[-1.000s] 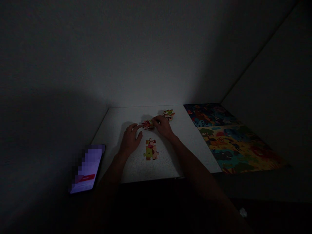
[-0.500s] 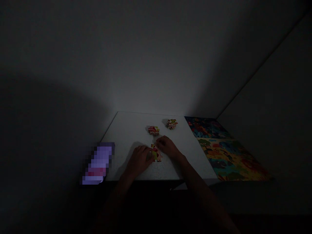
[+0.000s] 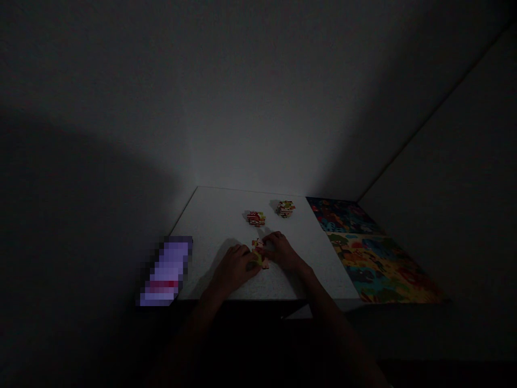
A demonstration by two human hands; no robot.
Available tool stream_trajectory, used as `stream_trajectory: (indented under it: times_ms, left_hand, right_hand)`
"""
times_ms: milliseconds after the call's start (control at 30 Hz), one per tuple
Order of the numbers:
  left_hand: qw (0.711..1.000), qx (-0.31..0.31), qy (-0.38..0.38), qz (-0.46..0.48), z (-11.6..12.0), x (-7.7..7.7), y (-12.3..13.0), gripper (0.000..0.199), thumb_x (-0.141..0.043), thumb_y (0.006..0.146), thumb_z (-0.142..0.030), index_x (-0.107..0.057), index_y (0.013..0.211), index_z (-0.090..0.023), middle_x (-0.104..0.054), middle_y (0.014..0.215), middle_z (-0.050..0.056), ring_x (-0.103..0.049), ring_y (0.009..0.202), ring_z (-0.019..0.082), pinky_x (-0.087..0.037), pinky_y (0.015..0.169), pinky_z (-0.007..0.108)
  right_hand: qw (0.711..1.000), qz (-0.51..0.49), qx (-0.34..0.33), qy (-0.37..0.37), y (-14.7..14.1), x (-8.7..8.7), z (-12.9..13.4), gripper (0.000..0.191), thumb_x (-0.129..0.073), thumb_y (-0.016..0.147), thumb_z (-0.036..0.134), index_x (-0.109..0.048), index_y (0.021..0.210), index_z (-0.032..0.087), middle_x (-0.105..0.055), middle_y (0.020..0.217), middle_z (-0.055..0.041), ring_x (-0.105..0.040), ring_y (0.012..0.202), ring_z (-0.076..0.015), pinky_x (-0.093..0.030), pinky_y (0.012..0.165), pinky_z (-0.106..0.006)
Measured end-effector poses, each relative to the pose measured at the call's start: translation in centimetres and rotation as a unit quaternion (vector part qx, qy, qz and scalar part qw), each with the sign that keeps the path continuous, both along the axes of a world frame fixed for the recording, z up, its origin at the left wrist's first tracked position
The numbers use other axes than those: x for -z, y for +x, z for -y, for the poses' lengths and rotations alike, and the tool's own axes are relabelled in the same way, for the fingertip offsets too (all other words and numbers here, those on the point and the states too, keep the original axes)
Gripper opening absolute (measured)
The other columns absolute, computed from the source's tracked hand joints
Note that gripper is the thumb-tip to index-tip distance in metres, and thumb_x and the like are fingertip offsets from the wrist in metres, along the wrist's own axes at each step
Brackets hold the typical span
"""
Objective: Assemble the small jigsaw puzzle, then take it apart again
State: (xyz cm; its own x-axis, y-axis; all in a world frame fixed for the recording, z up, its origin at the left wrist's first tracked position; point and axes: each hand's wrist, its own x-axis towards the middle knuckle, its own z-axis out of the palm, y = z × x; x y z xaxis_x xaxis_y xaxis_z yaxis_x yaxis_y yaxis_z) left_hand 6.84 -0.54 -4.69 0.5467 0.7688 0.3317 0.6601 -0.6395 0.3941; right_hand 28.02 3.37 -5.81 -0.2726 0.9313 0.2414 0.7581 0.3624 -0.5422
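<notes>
Dim corner, pale speckled desk (image 3: 218, 226); joined jigsaw pieces (image 3: 258, 252) lie near its front edge, their long axis seemingly running away from the person, though the hands partly hide them; left hand (image 3: 236, 268) curls against their lower left, right hand (image 3: 283, 251) against their right, neither clearly nearer; grip or mere touch cannot be told; nothing stands between hands and pieces; beyond them, a red cluster (image 3: 256, 218) and a green-and-red cluster (image 3: 285, 208); to their right, a colourful picture board (image 3: 379, 248); to their left, a lit phone (image 3: 165, 272).
</notes>
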Motion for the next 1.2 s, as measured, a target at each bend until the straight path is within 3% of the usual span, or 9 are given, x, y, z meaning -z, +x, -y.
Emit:
stream_trajectory:
  times_ms: [167,333,600,800,967,1200]
  left_hand:
    - [1.0,-0.005,0.005,-0.012,0.1,-0.2,0.0,0.014,-0.062,0.09,-0.033,-0.071,0.097,-0.024,-0.063,0.095,0.004,-0.059,0.096,0.021,-0.045,0.093,0.039]
    - [1.0,0.002,0.018,-0.02,0.1,-0.3,0.1,0.015,-0.058,0.092,-0.029,-0.072,0.095,-0.023,-0.063,0.093,0.004,-0.059,0.093,0.02,-0.046,0.091,0.038]
    - [1.0,0.005,0.021,-0.021,0.1,-0.2,0.2,0.014,-0.058,0.091,-0.025,-0.071,0.096,-0.024,-0.063,0.092,0.004,-0.059,0.092,0.019,-0.045,0.091,0.037]
    - [0.999,0.001,0.024,-0.025,0.0,-0.1,0.2,0.014,-0.058,0.091,-0.025,-0.071,0.095,-0.023,-0.063,0.093,0.004,-0.059,0.093,0.02,-0.045,0.091,0.037]
    - [0.999,0.004,0.022,-0.03,-0.1,-0.1,0.3,0.014,-0.058,0.09,-0.025,-0.071,0.094,-0.023,-0.063,0.092,0.004,-0.058,0.093,0.02,-0.045,0.09,0.038]
    - [1.0,0.007,0.012,-0.007,-0.2,0.1,0.5,0.011,-0.059,0.088,-0.023,-0.069,0.094,-0.023,-0.063,0.094,0.003,-0.059,0.092,0.02,-0.045,0.09,0.037]
  right_hand:
    - [1.0,-0.015,-0.007,-0.017,0.1,-0.1,-0.6,0.027,-0.078,0.074,0.034,-0.065,0.09,0.018,-0.062,0.098,-0.0075,-0.057,0.098,-0.0225,-0.045,0.09,-0.035]
    - [0.993,-0.091,0.003,-0.073,0.1,-0.4,-0.6,0.032,-0.078,0.069,0.035,-0.058,0.088,0.019,-0.06,0.089,-0.0023,-0.055,0.082,-0.0183,-0.045,0.074,-0.031]
    - [0.932,-0.316,-0.054,-0.169,-0.1,-0.9,-0.3,0.039,-0.076,0.068,0.043,-0.048,0.086,0.022,-0.055,0.079,0.0034,-0.05,0.07,-0.0143,-0.042,0.063,-0.027]
    - [0.915,-0.364,-0.063,-0.16,-0.4,-1.9,-1.0,0.036,-0.077,0.069,0.042,-0.05,0.08,0.022,-0.054,0.078,0.0031,-0.051,0.071,-0.0138,-0.042,0.067,-0.028]
    - [0.91,-0.395,-0.042,-0.118,0.2,-3.0,-3.6,0.035,-0.08,0.066,0.043,-0.054,0.078,0.022,-0.055,0.08,0.0025,-0.052,0.075,-0.0138,-0.042,0.071,-0.028]
    - [0.906,-0.415,0.025,-0.083,0.3,-3.3,-9.0,0.038,-0.078,0.059,0.047,-0.059,0.08,0.022,-0.054,0.069,0.0035,-0.049,0.064,-0.0129,-0.039,0.058,-0.026]
